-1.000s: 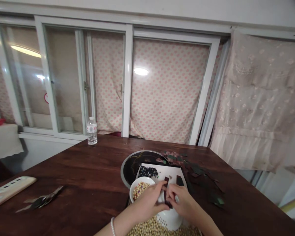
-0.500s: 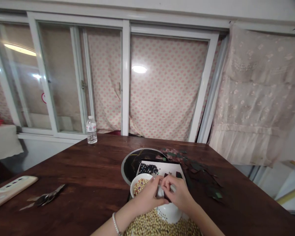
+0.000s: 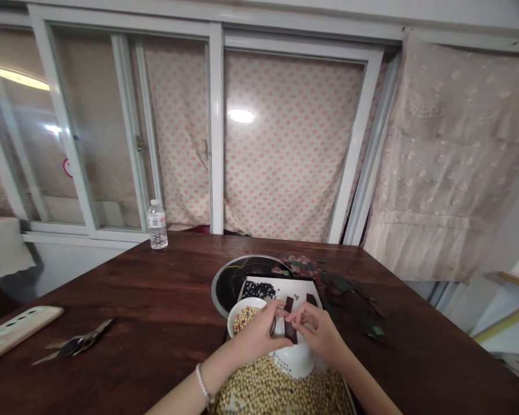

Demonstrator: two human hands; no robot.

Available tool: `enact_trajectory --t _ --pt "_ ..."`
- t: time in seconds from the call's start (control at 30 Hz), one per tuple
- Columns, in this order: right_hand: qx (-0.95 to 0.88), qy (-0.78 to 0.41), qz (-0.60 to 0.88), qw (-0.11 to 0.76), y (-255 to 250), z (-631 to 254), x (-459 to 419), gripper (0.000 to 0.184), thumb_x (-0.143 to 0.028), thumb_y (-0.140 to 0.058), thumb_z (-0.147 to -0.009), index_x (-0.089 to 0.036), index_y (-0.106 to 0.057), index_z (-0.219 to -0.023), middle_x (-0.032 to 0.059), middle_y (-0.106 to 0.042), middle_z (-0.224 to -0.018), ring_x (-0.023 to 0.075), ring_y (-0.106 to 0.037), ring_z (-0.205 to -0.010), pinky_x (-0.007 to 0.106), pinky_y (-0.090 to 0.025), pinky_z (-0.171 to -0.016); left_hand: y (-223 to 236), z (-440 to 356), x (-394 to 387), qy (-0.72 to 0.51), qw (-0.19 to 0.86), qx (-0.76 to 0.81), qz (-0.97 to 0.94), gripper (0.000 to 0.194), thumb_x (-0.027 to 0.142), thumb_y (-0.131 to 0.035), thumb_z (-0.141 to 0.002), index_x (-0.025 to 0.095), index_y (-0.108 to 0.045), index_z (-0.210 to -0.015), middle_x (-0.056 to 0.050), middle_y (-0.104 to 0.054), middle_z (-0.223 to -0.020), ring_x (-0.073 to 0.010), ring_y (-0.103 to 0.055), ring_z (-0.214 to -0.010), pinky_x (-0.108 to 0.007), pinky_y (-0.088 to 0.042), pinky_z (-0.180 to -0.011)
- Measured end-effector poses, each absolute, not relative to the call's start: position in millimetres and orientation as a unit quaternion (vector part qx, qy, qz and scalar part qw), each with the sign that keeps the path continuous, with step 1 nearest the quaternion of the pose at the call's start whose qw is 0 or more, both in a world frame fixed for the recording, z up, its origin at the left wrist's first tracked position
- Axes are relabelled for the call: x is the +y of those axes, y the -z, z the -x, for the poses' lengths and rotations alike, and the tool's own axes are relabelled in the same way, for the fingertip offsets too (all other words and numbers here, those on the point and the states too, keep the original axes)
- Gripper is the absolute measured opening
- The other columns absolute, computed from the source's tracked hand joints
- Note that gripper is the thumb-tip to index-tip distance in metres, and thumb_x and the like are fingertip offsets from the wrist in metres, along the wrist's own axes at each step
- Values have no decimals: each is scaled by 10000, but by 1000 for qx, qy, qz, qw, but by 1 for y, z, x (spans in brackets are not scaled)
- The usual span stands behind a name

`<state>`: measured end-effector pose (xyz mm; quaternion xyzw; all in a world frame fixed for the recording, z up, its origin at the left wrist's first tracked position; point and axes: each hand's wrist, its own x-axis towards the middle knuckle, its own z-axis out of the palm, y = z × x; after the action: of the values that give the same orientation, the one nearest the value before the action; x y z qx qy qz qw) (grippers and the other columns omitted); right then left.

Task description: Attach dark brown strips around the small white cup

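Over the white bowl (image 3: 300, 364), which looks upside down, my two hands come together. My left hand (image 3: 259, 331) grips a dark reddish-brown strip (image 3: 290, 331) between thumb and fingers. At the strip's middle, my right hand (image 3: 318, 328) is closed in a pinch; anything between its fingertips is too small to make out. A second white bowl (image 3: 230, 323), filled with small mixed-colour beads, stands beside my left hand. Yellowish round beads or beans (image 3: 277, 389) spread around the upturned bowl. Behind my hands, a white tray (image 3: 285, 285) holds dark beads (image 3: 259, 289) and a dark green piece (image 3: 311, 299).
A round black pan-like dish (image 3: 229, 288) sits partly under the tray. Green and reddish scraps (image 3: 346, 285) lie to the right. On the left are a phone (image 3: 21, 328), keys (image 3: 75, 344) and a water bottle (image 3: 157, 225). The dark wooden table (image 3: 155, 300) meets the windows.
My hands have opened away from each other slightly, and more of the dark strip shows between them. The right fingers have shifted along it. The whole view has moved a little.
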<state>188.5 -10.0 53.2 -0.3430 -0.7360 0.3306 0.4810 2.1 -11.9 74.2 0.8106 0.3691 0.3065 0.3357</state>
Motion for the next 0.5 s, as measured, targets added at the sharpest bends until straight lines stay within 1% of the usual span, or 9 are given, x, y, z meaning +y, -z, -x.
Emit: enact_trajectory --t 0.13,0.27,0.4,0.5 --pt "-743 -286 356 488 -49 -187 -10 151 -73 -520 -719 -206 -453 -743 20 -592 -779 170 -609 -747 274 -472 -680 -75 -3 -12 -304 330 365 -816 578 217 -725 -658 216 -430 -1154 -82 -605 -1152 -262 -556 -1034 -366 -384 -898" --pt "-766 -239 375 464 -46 -189 -9 201 -77 -494 -739 -219 -359 -693 -9 -551 -701 150 -554 -659 258 -431 -628 -75 -4 -11 -305 324 360 -820 563 223 -721 -672 212 -419 -1148 -89 -604 -1172 -265 -551 -1051 -360 -387 -893" --pt "-788 -181 399 432 -48 -191 -11 218 -51 -472 -728 -218 -339 -685 -1 -539 -718 158 -500 -673 259 -381 -618 -77 -4 -10 -297 318 358 -826 559 254 -725 -681 213 -416 -1146 -85 -618 -1152 -272 -555 -1042 -368 -386 -887" --pt "-793 -168 409 418 -50 -190 -13 212 -34 -451 -724 -216 -345 -695 8 -520 -735 169 -492 -700 265 -371 -628 -77 -4 -9 -292 317 356 -829 543 265 -722 -686 213 -425 -1137 -87 -612 -1162 -268 -563 -1023 -366 -392 -878"
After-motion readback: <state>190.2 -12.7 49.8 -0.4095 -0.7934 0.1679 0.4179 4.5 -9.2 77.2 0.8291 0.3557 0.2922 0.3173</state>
